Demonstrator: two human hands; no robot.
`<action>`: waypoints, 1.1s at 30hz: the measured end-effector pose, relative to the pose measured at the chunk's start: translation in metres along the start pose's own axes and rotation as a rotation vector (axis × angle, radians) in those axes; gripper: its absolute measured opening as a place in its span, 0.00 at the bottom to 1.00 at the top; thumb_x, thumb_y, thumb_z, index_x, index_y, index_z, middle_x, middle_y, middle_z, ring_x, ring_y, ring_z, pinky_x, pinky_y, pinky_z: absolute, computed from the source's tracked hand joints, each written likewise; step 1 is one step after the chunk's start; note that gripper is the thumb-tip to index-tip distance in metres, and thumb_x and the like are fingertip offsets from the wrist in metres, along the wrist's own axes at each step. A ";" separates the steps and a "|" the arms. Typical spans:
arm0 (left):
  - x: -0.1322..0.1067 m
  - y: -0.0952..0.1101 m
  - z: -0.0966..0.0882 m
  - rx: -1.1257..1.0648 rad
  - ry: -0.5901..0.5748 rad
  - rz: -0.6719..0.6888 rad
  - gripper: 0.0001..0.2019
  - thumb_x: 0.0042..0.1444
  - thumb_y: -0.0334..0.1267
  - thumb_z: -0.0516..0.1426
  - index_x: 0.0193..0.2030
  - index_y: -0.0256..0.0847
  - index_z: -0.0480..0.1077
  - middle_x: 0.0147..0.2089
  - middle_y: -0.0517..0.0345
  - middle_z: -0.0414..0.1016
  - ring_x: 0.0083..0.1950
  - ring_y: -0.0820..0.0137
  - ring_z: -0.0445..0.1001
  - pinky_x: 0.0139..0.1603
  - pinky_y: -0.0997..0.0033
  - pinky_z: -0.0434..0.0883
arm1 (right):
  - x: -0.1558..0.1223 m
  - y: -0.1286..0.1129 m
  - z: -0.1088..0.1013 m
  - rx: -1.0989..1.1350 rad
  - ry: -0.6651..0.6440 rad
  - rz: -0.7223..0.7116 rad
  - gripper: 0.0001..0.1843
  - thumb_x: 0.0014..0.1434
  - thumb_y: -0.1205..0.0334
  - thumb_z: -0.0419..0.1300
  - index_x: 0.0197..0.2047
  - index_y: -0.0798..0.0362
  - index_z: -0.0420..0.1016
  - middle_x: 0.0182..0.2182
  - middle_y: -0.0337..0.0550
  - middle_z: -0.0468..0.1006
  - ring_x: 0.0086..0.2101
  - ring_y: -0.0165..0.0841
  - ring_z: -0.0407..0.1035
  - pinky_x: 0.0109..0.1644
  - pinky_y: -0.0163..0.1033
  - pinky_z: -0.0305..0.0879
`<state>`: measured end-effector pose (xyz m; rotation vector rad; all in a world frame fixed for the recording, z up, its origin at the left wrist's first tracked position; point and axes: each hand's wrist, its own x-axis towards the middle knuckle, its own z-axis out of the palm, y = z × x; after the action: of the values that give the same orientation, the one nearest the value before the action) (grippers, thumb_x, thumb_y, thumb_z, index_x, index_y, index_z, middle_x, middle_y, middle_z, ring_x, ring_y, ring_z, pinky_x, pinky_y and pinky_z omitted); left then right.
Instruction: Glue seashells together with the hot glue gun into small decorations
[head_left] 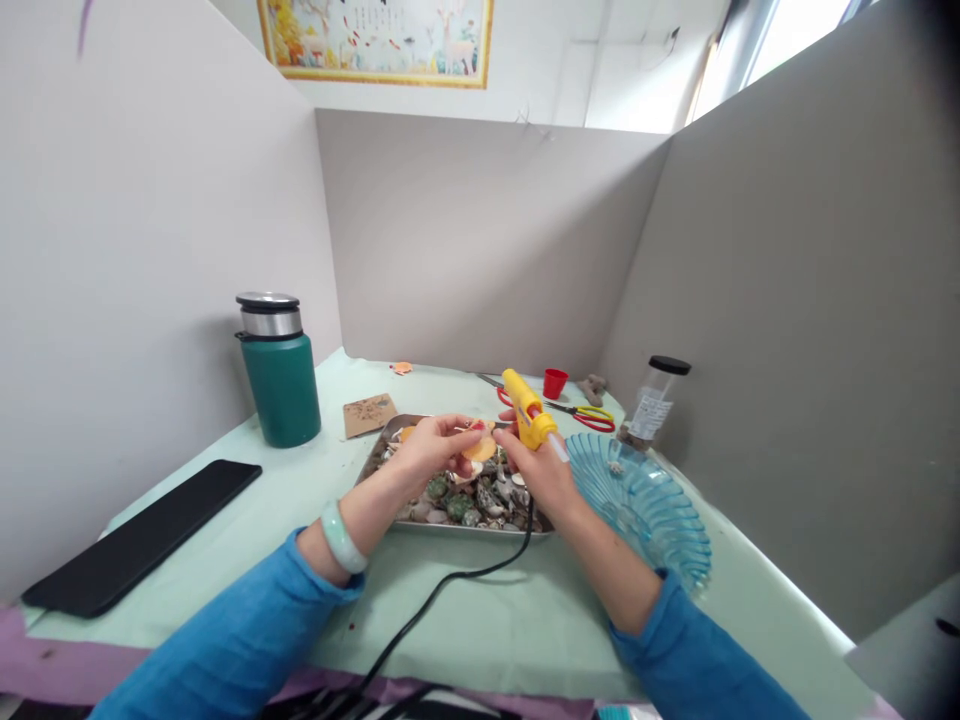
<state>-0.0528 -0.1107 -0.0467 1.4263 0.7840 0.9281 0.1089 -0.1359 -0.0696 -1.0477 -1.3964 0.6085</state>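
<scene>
Between the thumb and fingers of my left hand (439, 445) is a flat orange shell (481, 449), with a small red bit at its upper edge. My right hand (541, 475) is closed around a yellow hot glue gun (529, 410), which has a whitish glue stick poking out of its back end. The right fingertips come close to the shell; whether they touch it I cannot tell. Below both hands lies a metal tray (465, 531) filled with shells and pebbles, partly hidden by them. A black cord (435, 597) runs from the glue gun over the tray's front rim.
At left stand a green bottle (281, 390) and a long black pad (146, 535). A brown card (369, 415) lies behind the tray. To the right are a blue glass plate (679, 510), a clear jar (651, 405), scissors (592, 417) and a red cup (555, 383). Grey panels (480, 240) enclose the table.
</scene>
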 end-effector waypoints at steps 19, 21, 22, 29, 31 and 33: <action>-0.001 -0.002 0.005 0.081 0.016 0.100 0.18 0.46 0.48 0.61 0.39 0.35 0.70 0.26 0.61 0.70 0.20 0.78 0.65 0.22 0.76 0.65 | -0.001 -0.006 0.002 0.081 -0.046 0.022 0.18 0.51 0.52 0.59 0.41 0.53 0.66 0.23 0.33 0.65 0.18 0.24 0.57 0.21 0.32 0.55; -0.001 -0.001 0.004 0.057 0.032 0.087 0.19 0.46 0.46 0.61 0.40 0.34 0.71 0.26 0.60 0.71 0.19 0.78 0.65 0.22 0.76 0.64 | -0.001 -0.005 0.001 0.101 -0.044 0.025 0.18 0.51 0.51 0.59 0.42 0.53 0.66 0.21 0.32 0.64 0.17 0.24 0.56 0.20 0.32 0.55; -0.001 -0.001 0.004 0.051 0.048 0.081 0.19 0.46 0.46 0.62 0.41 0.34 0.71 0.27 0.59 0.71 0.20 0.78 0.64 0.21 0.76 0.64 | -0.001 -0.005 0.001 0.108 -0.041 0.025 0.18 0.52 0.50 0.59 0.42 0.52 0.66 0.19 0.31 0.63 0.17 0.25 0.56 0.20 0.33 0.55; 0.003 0.003 -0.004 0.030 0.143 0.083 0.20 0.44 0.43 0.63 0.42 0.32 0.73 0.28 0.58 0.73 0.19 0.80 0.62 0.21 0.77 0.62 | -0.003 -0.011 -0.007 0.164 -0.156 0.067 0.17 0.53 0.48 0.56 0.41 0.51 0.68 0.17 0.30 0.61 0.17 0.25 0.54 0.21 0.33 0.54; 0.005 0.003 -0.008 0.043 0.187 0.111 0.21 0.44 0.44 0.62 0.43 0.32 0.73 0.28 0.57 0.73 0.19 0.80 0.62 0.20 0.77 0.62 | -0.004 -0.014 -0.010 0.141 -0.214 0.084 0.17 0.53 0.48 0.56 0.40 0.51 0.69 0.17 0.31 0.61 0.17 0.25 0.53 0.21 0.33 0.52; 0.007 0.003 -0.013 0.041 0.231 0.140 0.21 0.45 0.44 0.62 0.44 0.31 0.73 0.28 0.57 0.73 0.20 0.80 0.63 0.20 0.78 0.63 | -0.004 -0.015 -0.014 0.132 -0.266 0.089 0.17 0.54 0.47 0.55 0.40 0.51 0.69 0.17 0.31 0.61 0.17 0.24 0.53 0.21 0.33 0.50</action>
<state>-0.0609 -0.0988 -0.0437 1.4398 0.8859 1.2068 0.1180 -0.1493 -0.0569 -0.9513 -1.5215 0.9204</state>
